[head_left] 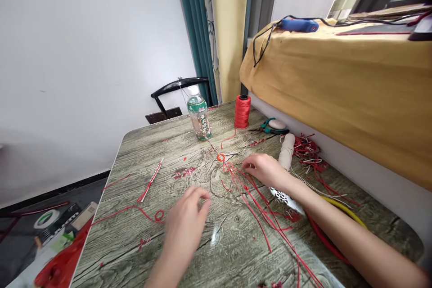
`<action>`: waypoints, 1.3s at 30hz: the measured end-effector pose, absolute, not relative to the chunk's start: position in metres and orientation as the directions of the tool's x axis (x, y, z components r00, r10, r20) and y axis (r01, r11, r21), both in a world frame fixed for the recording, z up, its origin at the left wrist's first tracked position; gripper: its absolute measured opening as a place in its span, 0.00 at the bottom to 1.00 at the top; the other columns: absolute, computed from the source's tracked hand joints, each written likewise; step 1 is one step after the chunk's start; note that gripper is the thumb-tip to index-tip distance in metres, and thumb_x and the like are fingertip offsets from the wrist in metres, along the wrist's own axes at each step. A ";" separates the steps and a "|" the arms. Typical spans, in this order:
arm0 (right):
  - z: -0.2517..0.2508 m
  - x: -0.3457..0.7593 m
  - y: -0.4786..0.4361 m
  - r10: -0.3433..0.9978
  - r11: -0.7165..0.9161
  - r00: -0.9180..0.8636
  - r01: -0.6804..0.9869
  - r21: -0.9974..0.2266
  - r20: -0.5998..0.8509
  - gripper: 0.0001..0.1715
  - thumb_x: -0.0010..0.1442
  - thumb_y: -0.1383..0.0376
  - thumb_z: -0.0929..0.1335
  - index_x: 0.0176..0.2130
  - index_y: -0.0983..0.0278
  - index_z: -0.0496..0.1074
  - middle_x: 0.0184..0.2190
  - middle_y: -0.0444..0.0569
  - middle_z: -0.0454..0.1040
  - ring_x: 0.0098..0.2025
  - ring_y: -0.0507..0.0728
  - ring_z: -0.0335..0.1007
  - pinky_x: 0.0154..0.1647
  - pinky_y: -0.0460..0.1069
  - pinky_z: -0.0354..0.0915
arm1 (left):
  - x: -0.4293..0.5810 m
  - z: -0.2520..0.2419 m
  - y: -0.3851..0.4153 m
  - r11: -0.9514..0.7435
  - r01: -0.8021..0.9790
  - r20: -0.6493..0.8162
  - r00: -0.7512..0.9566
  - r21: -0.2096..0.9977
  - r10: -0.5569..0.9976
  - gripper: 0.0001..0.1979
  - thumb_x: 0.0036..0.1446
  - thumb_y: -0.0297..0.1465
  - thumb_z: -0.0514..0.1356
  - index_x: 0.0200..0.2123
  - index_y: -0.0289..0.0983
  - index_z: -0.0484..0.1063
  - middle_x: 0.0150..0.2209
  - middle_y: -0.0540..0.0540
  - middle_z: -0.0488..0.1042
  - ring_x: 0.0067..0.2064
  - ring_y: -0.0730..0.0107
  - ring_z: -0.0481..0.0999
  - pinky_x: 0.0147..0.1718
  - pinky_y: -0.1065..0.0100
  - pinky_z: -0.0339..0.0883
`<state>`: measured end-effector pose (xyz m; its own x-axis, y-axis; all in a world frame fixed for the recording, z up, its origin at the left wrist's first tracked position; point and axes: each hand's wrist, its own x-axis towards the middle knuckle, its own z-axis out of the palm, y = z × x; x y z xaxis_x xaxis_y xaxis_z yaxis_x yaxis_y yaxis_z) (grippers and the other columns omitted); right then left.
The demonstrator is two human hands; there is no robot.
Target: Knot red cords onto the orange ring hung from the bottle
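A braided cord runs from the drink bottle [199, 119] to an orange-red ring [220, 157] lying near the table's middle. Below the ring, several loose red cords [256, 204] fan out towards the front right. My left hand [187, 213] hovers over the table in front of the ring, thumb and forefinger apart with nothing between them. Just right of the ring is my right hand [261, 165], its fingers loosely bent beside the red cords; I see no cord gripped in it. My right forearm passes over a white piece with black rings [281, 195].
A red thread spool [242, 112], green-handled pliers [272, 127] and a roll of white cord [286, 150] stand or lie at the back right. Red scraps [307, 150] are heaped there. A short red-white braid [152, 180] lies left. A blue corded tool [299, 25] rests on the yellow-covered ledge.
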<state>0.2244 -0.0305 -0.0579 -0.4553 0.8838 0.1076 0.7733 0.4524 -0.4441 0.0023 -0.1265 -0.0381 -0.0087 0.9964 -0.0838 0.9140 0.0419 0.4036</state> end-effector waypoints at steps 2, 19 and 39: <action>-0.062 0.222 -0.026 0.866 0.473 -0.496 0.773 -0.423 0.065 0.11 0.47 0.73 0.64 0.29 0.62 0.73 0.29 0.46 0.73 0.32 0.54 0.67 0.33 0.46 0.59 | 0.024 -0.045 -0.111 0.003 0.890 -0.066 0.030 0.456 0.997 0.07 0.51 0.35 0.52 0.33 0.41 0.67 0.36 0.48 0.70 0.34 0.66 0.70 0.31 0.69 0.56; -0.069 0.225 -0.021 0.889 0.416 -0.435 0.630 -0.655 0.146 0.06 0.53 0.67 0.62 0.29 0.64 0.68 0.26 0.44 0.71 0.29 0.51 0.65 0.30 0.44 0.56 | 0.053 -0.092 -0.080 0.142 0.321 -0.134 -0.049 0.936 0.990 0.07 0.47 0.29 0.54 0.32 0.35 0.66 0.26 0.49 0.71 0.24 0.74 0.68 0.23 0.73 0.62; -0.082 0.220 -0.021 0.842 0.055 -0.488 0.501 -0.864 -0.230 0.09 0.46 0.64 0.65 0.27 0.67 0.71 0.17 0.41 0.67 0.14 0.46 0.57 0.15 0.41 0.52 | 0.054 -0.095 -0.075 0.214 0.165 -0.207 -0.058 0.963 0.977 0.05 0.43 0.29 0.57 0.25 0.33 0.69 0.21 0.51 0.69 0.19 0.78 0.64 0.17 0.75 0.60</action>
